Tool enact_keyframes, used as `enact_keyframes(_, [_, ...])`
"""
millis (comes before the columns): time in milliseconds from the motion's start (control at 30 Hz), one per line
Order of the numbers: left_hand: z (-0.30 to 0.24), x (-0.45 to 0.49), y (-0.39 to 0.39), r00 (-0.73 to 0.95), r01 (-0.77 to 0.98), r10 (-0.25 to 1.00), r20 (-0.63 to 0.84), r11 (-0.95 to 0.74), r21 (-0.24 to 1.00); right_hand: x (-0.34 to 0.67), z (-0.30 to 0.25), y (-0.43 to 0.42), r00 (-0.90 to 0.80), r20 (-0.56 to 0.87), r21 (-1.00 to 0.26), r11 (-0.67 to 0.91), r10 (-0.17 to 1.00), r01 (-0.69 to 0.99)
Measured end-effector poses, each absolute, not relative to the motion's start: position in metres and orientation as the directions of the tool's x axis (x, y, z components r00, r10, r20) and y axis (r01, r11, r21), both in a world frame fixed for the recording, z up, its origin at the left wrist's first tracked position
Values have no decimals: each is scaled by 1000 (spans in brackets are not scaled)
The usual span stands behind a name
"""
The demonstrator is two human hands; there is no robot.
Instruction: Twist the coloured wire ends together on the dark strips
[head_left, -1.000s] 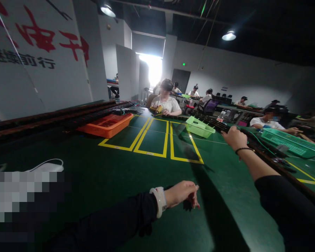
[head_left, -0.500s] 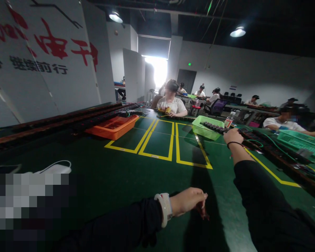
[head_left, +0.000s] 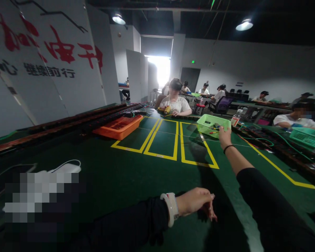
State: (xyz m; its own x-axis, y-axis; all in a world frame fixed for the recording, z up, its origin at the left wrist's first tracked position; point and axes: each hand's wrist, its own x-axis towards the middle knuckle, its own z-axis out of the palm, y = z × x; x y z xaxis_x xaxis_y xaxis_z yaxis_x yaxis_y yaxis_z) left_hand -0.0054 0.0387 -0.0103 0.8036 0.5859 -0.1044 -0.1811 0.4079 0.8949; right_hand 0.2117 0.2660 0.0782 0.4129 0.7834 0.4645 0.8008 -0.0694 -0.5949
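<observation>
My left hand, with a pale bracelet and band at the wrist, is low over the green tabletop. Its fingers are loosely bent and hang apart, and I see nothing held in them. My right hand reaches far forward to the near right corner of a light green basket. Those fingers are bent closed, their tips partly hidden. Small parts with red and yellow bits show right beside the fingertips; whether they are gripped is unclear.
An orange basket stands left of yellow tape rectangles. Dark rails with cables run along the left and right sides. A clear bottle is behind the green basket. Across the table a person handles a yellow tool.
My right hand has shifted left onto the basket's corner. A dark ridged strip that lay across the basket by my hand no longer shows there. My left hand keeps its pose.
</observation>
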Motion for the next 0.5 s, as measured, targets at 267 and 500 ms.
enact_keyframes(267, [-14, -3, 39, 793, -200, 603, -83, 388, 900, 149, -5, 194, 431, 462, -736, 65, 775, 673])
enact_keyframes(500, [26, -19, 23, 693, -191, 702, 163, -39, 981, 125, -22, 155, -67, 534, -605, 437, 843, 665])
